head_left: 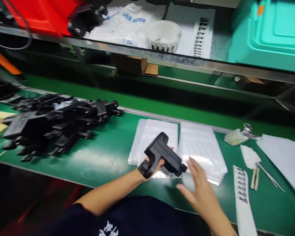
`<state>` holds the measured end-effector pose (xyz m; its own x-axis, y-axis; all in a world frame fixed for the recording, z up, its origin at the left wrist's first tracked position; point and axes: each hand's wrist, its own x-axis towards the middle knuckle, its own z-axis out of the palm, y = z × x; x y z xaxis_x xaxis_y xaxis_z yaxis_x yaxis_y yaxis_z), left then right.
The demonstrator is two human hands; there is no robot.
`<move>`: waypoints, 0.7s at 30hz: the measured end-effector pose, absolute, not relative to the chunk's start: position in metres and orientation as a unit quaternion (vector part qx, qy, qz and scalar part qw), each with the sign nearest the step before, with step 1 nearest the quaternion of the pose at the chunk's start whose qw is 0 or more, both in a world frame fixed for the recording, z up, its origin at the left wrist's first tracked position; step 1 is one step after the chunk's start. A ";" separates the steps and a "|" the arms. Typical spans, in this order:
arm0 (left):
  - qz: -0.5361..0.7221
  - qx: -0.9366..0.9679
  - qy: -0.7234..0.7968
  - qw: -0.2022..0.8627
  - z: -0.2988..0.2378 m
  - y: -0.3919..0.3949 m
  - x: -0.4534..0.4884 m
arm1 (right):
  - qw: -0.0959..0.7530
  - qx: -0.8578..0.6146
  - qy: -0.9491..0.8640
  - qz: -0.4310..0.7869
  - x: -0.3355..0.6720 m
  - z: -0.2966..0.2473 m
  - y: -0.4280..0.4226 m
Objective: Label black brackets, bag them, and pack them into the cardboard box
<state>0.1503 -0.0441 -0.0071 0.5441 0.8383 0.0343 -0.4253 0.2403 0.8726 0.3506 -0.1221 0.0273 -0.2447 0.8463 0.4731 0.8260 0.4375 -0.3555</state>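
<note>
A black plastic pistol-grip device [166, 154] rests in my left hand [159, 165], which is wrapped round it from beneath, so most of the fingers are hidden behind it. Its narrow knobbed end points right and down. My right hand [199, 183] is apart from the device, just beyond that end, with thumb and fingers spread and nothing in them. Under both hands lie two stacks of clear plastic bags, a left bag stack [147, 131] and a right bag stack [201, 147].
Similar black devices [64, 121] are heaped at the left. On the right are a pump bottle [238, 135], a crumpled white wipe [250, 156], tweezers [270, 177], a label strip [242, 196] and white paper [282, 157]. A shelf edge [137, 50] overhangs, carrying a turquoise bin [272, 39].
</note>
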 end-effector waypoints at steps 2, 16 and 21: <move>0.379 0.454 0.209 0.779 -0.006 -0.048 0.155 | 0.283 -0.553 -0.784 0.022 0.345 0.028 -0.123; 0.311 0.584 0.382 0.645 0.000 -0.036 0.113 | 0.341 -0.598 -0.673 0.271 0.366 0.013 -0.118; 0.295 0.677 0.358 0.572 0.004 -0.035 0.101 | 0.403 -0.594 -0.402 0.568 0.369 0.001 -0.116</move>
<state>0.1007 -0.0353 0.0040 0.5693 0.8220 -0.0107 0.1481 -0.0898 0.9849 0.3687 -0.1160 0.0012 0.0307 0.9358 -0.3513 0.0197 -0.3520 -0.9358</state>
